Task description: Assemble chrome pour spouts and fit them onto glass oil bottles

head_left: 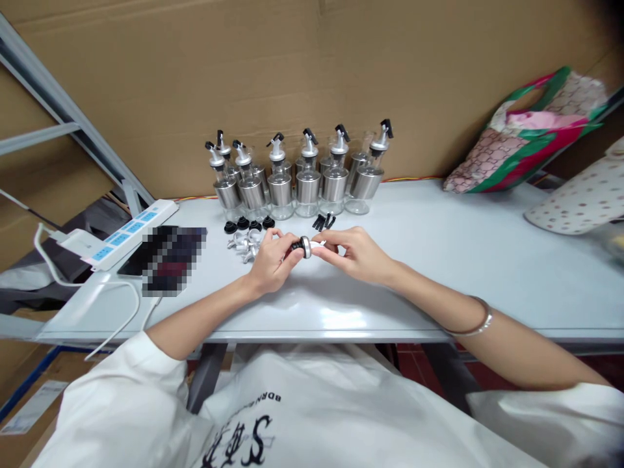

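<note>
My left hand (276, 260) grips the black ribbed stopper end of a silver pourer spout (307, 247), held sideways over the table. At its pale spout end, the fingers of my right hand (355, 252) are pinched together; a small part between the fingertips is partly hidden. Close to my left hand lie several silver spout tops (251, 240) and several black rubber stoppers (242, 223). A few small black levers (324, 222) rest just beyond my right fingertips. Behind them stands a row of glass and steel oil bottles (308, 185), the front ones topped with pourers.
A white power strip (134, 234) with a plugged-in charger and cable lies at the left, beside a blurred-out phone-like object (173, 260). On the right are a patterned bag (526, 136) and a spotted white container (570, 205). Cardboard (273, 58) backs the table (439, 260).
</note>
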`<state>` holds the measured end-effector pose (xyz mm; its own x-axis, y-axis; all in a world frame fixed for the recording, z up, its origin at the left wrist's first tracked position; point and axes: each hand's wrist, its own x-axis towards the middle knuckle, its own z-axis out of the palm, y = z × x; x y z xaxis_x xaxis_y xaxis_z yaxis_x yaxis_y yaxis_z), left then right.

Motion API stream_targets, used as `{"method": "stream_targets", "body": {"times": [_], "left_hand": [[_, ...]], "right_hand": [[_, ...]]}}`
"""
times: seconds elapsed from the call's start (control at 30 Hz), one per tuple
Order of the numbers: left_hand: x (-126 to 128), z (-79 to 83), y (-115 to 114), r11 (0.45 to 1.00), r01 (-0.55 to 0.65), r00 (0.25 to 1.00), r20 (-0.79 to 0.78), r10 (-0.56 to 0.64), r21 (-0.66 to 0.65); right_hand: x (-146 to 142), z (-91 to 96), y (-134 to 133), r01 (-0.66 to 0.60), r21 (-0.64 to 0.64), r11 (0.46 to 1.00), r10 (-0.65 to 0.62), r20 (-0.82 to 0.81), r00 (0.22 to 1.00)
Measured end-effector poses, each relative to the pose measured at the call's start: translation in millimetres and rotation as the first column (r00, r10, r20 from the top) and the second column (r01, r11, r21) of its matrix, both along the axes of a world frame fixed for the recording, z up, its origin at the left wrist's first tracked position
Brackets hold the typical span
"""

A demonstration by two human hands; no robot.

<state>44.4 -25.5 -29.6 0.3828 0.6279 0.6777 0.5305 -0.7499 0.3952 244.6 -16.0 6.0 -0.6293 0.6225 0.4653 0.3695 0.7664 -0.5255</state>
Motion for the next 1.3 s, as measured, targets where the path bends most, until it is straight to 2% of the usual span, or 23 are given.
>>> {"method": "stream_targets", "body": {"times": [0.23,0.4,0.5,0.63,0.87,1.07,1.2,1.3], "left_hand": [[1.8,-3.3,1.3,0.999,0.011,0.999,0.031,-0.01,-0.038],[6.5,-8.4,5.8,0.994,0.055,0.988,0.146,-0.042,-0.09],[9.2,-8.4,5.5,0.993,0.088,0.983,0.165,-0.074,-0.074],[9.8,-7.1,3.8,0.993,0.115,0.981,0.157,-0.113,-0.006],[8.7,-3.4,0.6,0.967,0.25,0.954,0.157,-0.255,0.051],[10.5,-2.0,0.8,0.974,0.195,0.971,0.114,-0.208,0.114],[9.9,-1.1,0.4,0.985,0.139,0.989,0.04,-0.144,0.101],[9.1,-0.5,-0.4,0.986,0.147,0.989,-0.026,-0.145,0.079]], "right_hand": [[3.5,-1.8,7.9,-0.002,0.114,0.993,-0.006,0.069,0.998],[6.9,-2.7,22.1,0.051,0.193,0.98,-0.071,0.097,0.993],[6.4,-4.5,24.1,0.052,0.117,0.992,-0.061,0.08,0.995],[2.8,-1.9,18.1,0.009,0.058,0.998,-0.007,-0.035,0.999],[2.6,4.2,12.9,-0.018,-0.062,0.998,0.008,-0.148,0.989],[6.2,-2.1,20.6,-0.089,-0.257,0.962,0.006,-0.306,0.952],[5.1,-1.3,21.8,-0.067,-0.248,0.967,-0.013,-0.307,0.952],[4.5,-0.4,22.1,-0.038,-0.256,0.966,-0.04,-0.295,0.955]]}}
